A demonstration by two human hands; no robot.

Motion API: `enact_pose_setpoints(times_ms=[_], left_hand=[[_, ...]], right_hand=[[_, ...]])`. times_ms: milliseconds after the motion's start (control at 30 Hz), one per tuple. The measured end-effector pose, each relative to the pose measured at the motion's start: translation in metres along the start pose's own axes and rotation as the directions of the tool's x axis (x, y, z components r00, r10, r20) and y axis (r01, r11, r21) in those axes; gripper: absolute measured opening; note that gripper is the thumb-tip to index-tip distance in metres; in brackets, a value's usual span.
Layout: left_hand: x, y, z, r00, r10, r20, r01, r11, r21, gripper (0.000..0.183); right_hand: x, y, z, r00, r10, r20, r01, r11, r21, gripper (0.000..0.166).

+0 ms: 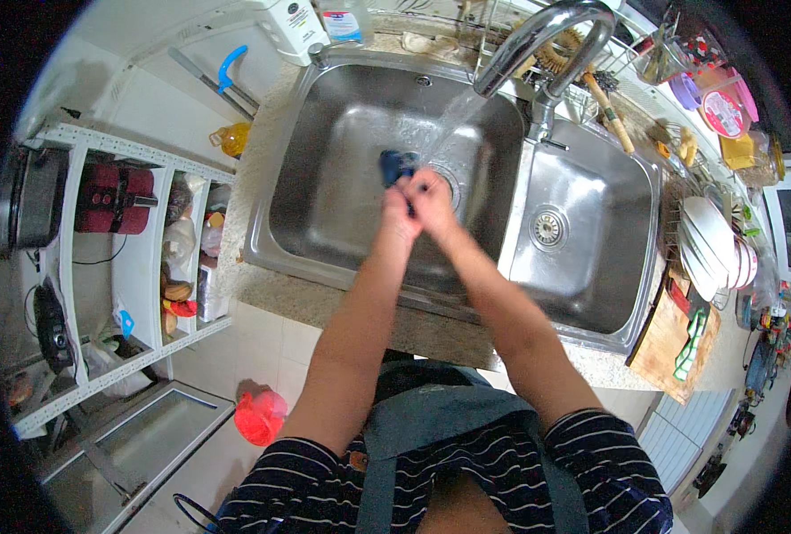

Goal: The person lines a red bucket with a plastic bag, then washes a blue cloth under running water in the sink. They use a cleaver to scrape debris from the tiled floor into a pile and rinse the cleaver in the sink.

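Over the large left basin of the stainless steel sink (342, 220), my left hand (398, 212) and my right hand (433, 199) are pressed close together. Both are closed around a dark blue item (391, 167), possibly a cloth; motion blur hides its exact shape. Most of it sticks out beyond my fingers, and a dark bit shows between the hands. A water stream (459, 117) runs from the chrome faucet (549, 33) into the basin just past my hands. My right hand partly covers the basin's drain.
The smaller right basin (595, 200) has a strainer drain (547, 227). White dishes (706, 247) stand in a rack at right, near a wooden cutting board (669, 340). Bottles (292, 30) line the back left. A white shelf unit (158, 253) and a red plastic bag (260, 417) are at left.
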State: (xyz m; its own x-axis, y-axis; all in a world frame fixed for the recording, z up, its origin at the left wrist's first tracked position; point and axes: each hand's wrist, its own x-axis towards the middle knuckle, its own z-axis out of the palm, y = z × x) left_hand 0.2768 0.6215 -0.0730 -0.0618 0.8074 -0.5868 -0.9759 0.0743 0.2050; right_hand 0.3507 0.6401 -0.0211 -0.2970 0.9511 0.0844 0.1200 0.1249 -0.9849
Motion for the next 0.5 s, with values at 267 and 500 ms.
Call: enact_pose_setpoints(times_ms=[267,500], left_hand=[[-0.025,-0.013,0.019,0.992,0.088,-0.095,-0.067,0.977,0.2,0.018],[-0.043,0.022,0.028,0.929,0.215,-0.302,-0.106,0.935,0.34,0.049]], right_hand=[[0.016,0.043,-0.016,0.99,0.068,-0.123,-0.083,0.989,-0.124,0.021],[0.032,0.005,-0.036,0.878,0.467,-0.101,-0.326,0.741,0.586,0.018]])
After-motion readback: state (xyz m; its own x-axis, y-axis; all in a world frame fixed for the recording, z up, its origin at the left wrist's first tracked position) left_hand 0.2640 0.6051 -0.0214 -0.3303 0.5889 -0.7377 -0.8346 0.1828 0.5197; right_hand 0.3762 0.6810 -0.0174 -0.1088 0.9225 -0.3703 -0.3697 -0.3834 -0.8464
